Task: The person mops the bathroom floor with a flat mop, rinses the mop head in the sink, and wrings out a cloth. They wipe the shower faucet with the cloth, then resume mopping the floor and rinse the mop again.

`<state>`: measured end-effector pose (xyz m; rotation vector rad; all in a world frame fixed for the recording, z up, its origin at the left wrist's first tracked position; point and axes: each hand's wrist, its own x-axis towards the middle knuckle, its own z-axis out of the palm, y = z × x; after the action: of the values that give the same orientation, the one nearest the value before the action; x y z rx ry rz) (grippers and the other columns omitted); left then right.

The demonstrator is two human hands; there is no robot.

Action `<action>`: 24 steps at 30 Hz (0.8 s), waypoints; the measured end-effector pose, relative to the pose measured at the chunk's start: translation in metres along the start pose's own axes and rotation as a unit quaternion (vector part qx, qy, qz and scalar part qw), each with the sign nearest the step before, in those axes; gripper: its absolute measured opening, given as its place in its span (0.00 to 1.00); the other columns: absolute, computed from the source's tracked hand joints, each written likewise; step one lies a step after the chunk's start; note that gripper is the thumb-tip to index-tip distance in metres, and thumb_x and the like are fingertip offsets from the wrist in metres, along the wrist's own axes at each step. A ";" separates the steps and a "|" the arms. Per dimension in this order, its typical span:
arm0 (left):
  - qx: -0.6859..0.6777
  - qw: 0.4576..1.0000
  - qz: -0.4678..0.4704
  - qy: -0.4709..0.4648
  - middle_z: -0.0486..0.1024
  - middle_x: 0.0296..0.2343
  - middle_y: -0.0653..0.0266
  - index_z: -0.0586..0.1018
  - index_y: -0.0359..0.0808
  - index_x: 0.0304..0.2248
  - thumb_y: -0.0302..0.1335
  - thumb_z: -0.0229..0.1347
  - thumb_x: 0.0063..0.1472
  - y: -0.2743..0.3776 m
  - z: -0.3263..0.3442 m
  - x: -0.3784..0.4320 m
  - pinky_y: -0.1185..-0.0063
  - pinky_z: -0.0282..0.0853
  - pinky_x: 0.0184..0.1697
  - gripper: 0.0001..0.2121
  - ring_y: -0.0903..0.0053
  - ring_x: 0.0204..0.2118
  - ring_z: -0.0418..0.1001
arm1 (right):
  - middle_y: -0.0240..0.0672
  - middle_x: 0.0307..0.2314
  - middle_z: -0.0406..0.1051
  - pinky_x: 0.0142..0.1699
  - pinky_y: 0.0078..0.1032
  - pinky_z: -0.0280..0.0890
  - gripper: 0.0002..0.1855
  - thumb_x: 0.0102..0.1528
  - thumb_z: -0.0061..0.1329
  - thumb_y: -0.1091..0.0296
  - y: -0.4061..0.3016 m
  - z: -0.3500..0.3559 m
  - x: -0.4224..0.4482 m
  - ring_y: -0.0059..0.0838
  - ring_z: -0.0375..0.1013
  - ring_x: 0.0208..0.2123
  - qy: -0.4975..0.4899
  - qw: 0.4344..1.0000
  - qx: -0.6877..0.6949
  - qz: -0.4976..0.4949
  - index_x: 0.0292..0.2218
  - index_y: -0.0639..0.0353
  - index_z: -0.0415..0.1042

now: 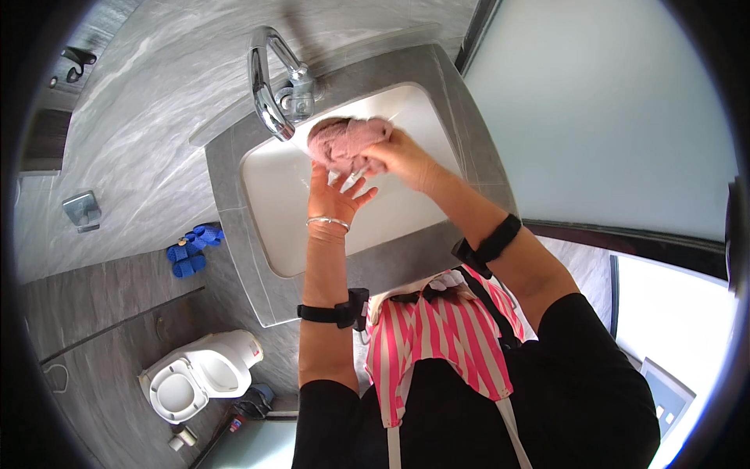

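Over the white basin point(375, 225) of a sink set in a grey marbled counter, my right hand point(404, 158) grips a bunched pink cloth point(345, 143) by its right side. My left hand point(334, 196), with a bracelet at the wrist, is just below the cloth, its fingers spread. Whether its fingertips touch the cloth is not clear. A curved chrome faucet point(266, 88) rises at the basin's back left, its spout end close to the cloth's left side. Part of the basin behind the cloth is hidden.
Grey counter edging point(404, 255) surrounds the basin. A frosted glass panel point(597, 117) stands to the right. On the floor at the left are blue slippers point(187, 258), a white toilet point(217, 372) with its lid up and a bin with a dark bag point(253, 403).
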<state>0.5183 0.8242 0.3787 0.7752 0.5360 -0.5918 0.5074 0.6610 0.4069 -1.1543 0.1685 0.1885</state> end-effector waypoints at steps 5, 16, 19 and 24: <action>-0.125 0.977 0.059 -0.163 0.61 0.51 0.58 0.62 0.42 0.53 0.47 0.46 0.59 0.008 -0.024 0.000 0.54 0.59 0.51 0.26 0.60 0.53 0.59 | 0.32 0.25 0.69 0.28 0.24 0.67 0.27 0.48 0.47 0.50 0.011 0.019 0.004 0.23 0.69 0.29 -0.083 0.985 -0.108 0.111 0.44 0.60 0.67; 0.005 0.968 0.249 -0.027 0.63 0.49 0.58 0.63 0.36 0.50 0.39 0.41 0.64 0.047 -0.030 -0.009 0.56 0.65 0.47 0.20 0.59 0.50 0.64 | 0.43 0.37 0.67 0.38 0.28 0.67 0.38 0.40 0.55 0.62 0.035 -0.022 0.010 0.34 0.70 0.35 0.108 0.963 -0.239 0.064 0.52 0.64 0.56; -0.006 0.970 0.212 -0.117 0.62 0.50 0.57 0.62 0.36 0.51 0.38 0.41 0.64 0.038 -0.010 -0.013 0.58 0.62 0.51 0.20 0.59 0.51 0.62 | 0.51 0.50 0.51 0.55 0.34 0.55 0.49 0.30 0.61 0.61 0.047 -0.007 0.010 0.46 0.51 0.54 0.020 0.910 -0.408 -0.064 0.54 0.59 0.55; 0.026 0.973 0.187 -0.133 0.65 0.48 0.59 0.63 0.38 0.51 0.37 0.43 0.63 0.035 -0.010 -0.014 0.62 0.64 0.49 0.19 0.62 0.49 0.64 | 0.32 0.30 0.69 0.41 0.20 0.64 0.21 0.42 0.56 0.68 0.051 0.010 0.022 0.21 0.67 0.33 -0.012 0.985 -0.169 -0.013 0.40 0.62 0.69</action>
<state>0.5293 0.8558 0.3980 0.8062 0.1201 -0.3516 0.5173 0.6914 0.3599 -1.4905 0.1011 0.2138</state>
